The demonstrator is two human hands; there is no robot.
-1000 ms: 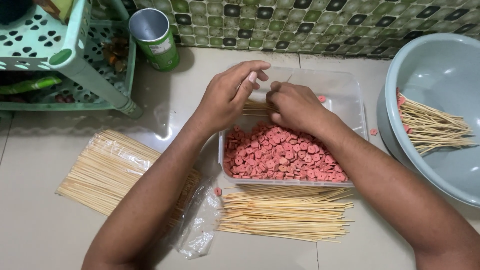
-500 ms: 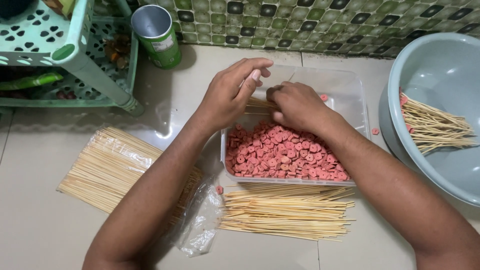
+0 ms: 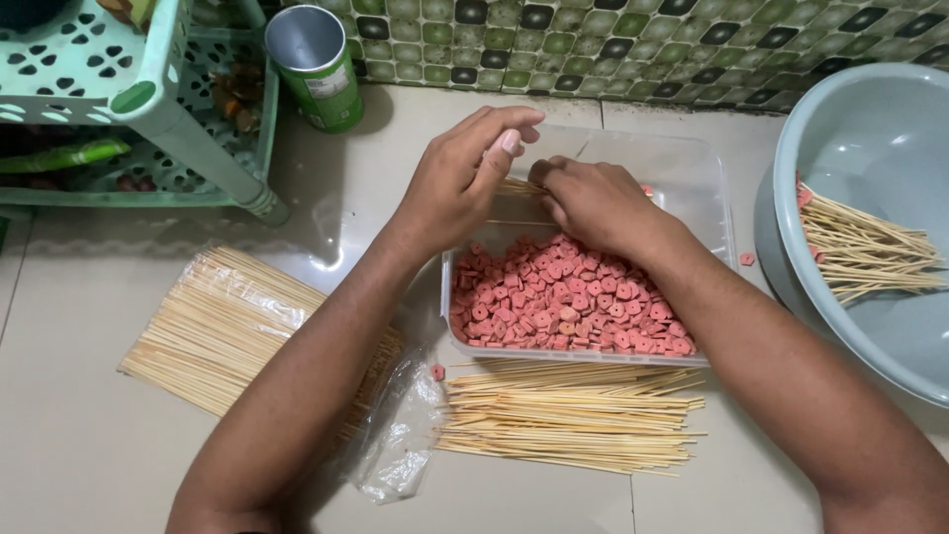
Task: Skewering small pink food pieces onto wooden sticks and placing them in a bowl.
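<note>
Both hands had shifted only slightly since half a second before, staying together over the far end of the clear plastic tub (image 3: 692,178), the left hand (image 3: 457,183) with its thumb and forefinger a little more extended. That left hand was pinched nearly closed on a thin bamboo skewer (image 3: 516,188), while the right hand (image 3: 593,203) was curled around the other end of it; whether a pink piece sat between its fingertips could not be made out, since the knuckles hid them. Pink ring-shaped slices (image 3: 568,297) filled the near half of the tub. A sharp skewer tip so near the fingers could have pricked one if a slice gave way suddenly, and a forearm dragged back might have scattered the loose skewers (image 3: 568,415) lying just beside the tub's near wall. One slice (image 3: 436,372) already lay outside the tub. Further left, a bundle of skewers in a torn clear bag (image 3: 213,331) rested on the pale tiled floor (image 3: 79,445). A grey basin (image 3: 880,129) to the right held more skewers, and a green can (image 3: 316,64) and a green plastic rack (image 3: 119,89) stood against a mosaic-tiled wall (image 3: 643,44).
</note>
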